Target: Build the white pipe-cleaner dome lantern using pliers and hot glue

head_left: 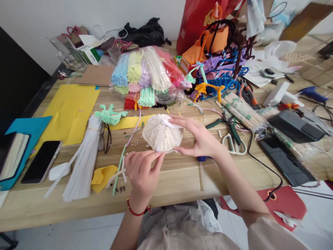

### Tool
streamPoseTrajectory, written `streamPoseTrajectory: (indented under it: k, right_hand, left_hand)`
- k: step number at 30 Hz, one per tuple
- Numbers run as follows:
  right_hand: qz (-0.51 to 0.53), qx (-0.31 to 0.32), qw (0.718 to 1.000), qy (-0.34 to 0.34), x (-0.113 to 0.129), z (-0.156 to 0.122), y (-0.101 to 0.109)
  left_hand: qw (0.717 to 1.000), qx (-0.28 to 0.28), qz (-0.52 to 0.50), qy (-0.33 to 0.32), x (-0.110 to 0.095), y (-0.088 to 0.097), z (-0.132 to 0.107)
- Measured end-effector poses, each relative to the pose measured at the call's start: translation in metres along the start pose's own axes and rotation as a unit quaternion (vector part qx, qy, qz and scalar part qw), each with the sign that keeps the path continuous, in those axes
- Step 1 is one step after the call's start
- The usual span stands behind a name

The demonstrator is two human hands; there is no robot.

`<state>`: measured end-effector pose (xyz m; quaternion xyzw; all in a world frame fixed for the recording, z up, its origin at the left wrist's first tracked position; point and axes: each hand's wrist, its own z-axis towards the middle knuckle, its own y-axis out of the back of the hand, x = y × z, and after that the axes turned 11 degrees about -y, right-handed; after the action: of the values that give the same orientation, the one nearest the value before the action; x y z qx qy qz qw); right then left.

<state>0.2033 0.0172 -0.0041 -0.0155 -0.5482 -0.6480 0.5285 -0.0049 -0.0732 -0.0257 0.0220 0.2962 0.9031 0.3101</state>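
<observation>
A white, ribbed, shell-shaped pipe-cleaner piece (163,133) is held up over the middle of the table. My left hand (143,170) pinches its lower edge between thumb and fingertips. Around its right side curves my right hand (199,137), with fingers on the upper edge and thumb near the lower right. The underside of the piece is hidden. Just left of my left hand lie a green and lilac pipe cleaner (119,170) and short white strips. A folded yellow piece (103,177) rests beside them.
Bagged bundles of coloured pipe cleaners (148,71) stand behind. White pipe cleaners (84,163), glasses (104,137) and a phone (41,161) lie left. Pliers (229,121), white-handled scissors (235,144) and a black cable (251,146) lie right, with a blue glue gun (313,93) beyond.
</observation>
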Motion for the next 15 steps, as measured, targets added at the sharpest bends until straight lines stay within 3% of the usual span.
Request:
streamPoseTrajectory:
  k: [6,15]
  right_hand:
    - [-0.034,-0.010,0.998,0.043,-0.007,-0.002,-0.003]
    - [-0.099,-0.123,0.980,0.120,-0.023,-0.007,-0.021]
  left_hand:
    - [1.000,-0.004,-0.003,0.005,0.000,0.000,0.000]
    - [1.000,-0.002,-0.006,0.010,0.000,-0.001,-0.001]
